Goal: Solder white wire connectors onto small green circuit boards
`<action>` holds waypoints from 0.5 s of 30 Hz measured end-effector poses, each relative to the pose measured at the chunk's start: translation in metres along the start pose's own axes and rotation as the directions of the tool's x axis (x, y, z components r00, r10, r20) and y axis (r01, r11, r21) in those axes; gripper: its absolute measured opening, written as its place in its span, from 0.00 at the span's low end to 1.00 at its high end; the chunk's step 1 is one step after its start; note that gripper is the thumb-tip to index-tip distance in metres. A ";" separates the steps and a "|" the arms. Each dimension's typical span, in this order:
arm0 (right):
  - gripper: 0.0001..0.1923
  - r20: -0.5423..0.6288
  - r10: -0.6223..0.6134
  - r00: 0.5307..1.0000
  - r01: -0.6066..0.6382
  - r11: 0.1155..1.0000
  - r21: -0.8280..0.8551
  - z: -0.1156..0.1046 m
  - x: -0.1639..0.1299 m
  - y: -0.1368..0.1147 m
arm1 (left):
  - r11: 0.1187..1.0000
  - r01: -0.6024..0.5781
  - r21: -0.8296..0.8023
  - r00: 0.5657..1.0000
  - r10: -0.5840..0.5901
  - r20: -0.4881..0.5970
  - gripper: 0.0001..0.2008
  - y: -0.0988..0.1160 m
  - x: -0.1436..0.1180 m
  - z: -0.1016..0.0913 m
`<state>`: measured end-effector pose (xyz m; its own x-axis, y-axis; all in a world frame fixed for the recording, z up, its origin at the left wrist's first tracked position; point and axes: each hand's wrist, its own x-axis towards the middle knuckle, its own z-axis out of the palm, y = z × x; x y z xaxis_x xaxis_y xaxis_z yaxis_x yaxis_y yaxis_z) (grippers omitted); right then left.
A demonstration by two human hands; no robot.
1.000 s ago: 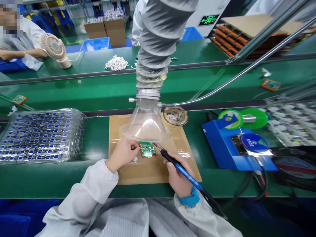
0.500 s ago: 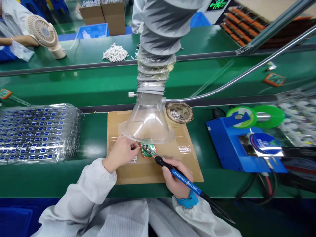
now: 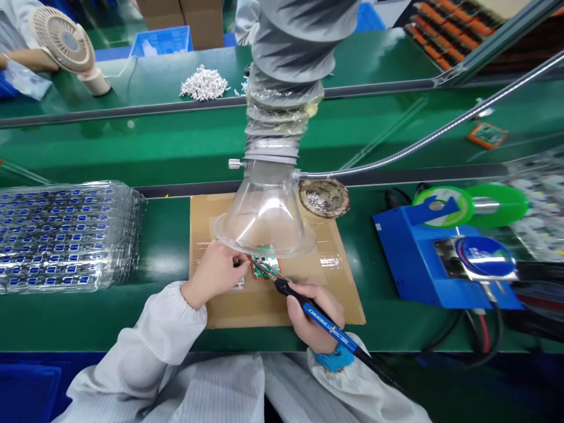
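A soldering iron [image 3: 324,320] with a blue and black handle rests in my right hand [image 3: 316,317], the fingers wrapped round it. Its metal tip reaches over a small green circuit board [image 3: 267,269] with orange edges. At the board's left edge my left hand [image 3: 219,270] is closed in a pinch; whatever it holds is too small to make out. Under the board lies a sheet of brown cardboard [image 3: 282,308]. A clear funnel-shaped fume hood [image 3: 264,220] hangs just above and hides part of the board's far side.
Stacked clear trays [image 3: 66,235] stand at the left. On the right sit a blue solder feeder [image 3: 409,258] with a green reel and cables. A round dish of dark residue [image 3: 324,198] lies behind the hood. Beyond are a fan [image 3: 66,44] and a white parts pile [image 3: 204,83].
The head view has shifted slightly, so the far bench sits higher in the picture. Both hands and the soldering iron stay nearly where they were at the board.
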<state>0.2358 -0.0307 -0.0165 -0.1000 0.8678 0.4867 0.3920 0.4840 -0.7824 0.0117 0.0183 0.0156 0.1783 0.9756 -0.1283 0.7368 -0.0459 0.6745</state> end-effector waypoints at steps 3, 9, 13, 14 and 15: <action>0.07 0.001 0.006 1.000 -0.006 1.000 0.002 0.000 0.001 -0.001 | 1.000 -0.003 -0.003 1.000 0.003 0.002 0.09 0.000 0.000 0.000; 0.07 0.000 0.015 1.000 -0.015 1.000 -0.003 -0.001 0.001 0.000 | 1.000 -0.007 -0.008 1.000 0.007 -0.008 0.09 0.000 0.000 0.000; 0.09 -0.035 -0.001 0.999 0.002 0.999 0.038 -0.001 -0.001 0.002 | 1.000 -0.006 -0.011 1.000 0.006 -0.003 0.08 0.000 0.001 0.000; 0.09 -0.038 -0.004 0.999 0.005 0.999 0.040 -0.001 -0.001 0.002 | 1.000 -0.005 -0.010 1.000 0.005 -0.002 0.08 0.000 0.001 0.000; 0.09 -0.035 -0.005 0.999 0.006 0.999 0.036 -0.001 0.000 0.001 | 1.000 -0.004 -0.007 1.000 0.004 -0.003 0.08 0.000 0.000 0.000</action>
<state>0.2374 -0.0304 -0.0170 -0.0702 0.8610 0.5037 0.3577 0.4931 -0.7930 0.0116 0.0188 0.0156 0.1793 0.9759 -0.1241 0.7315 -0.0479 0.6802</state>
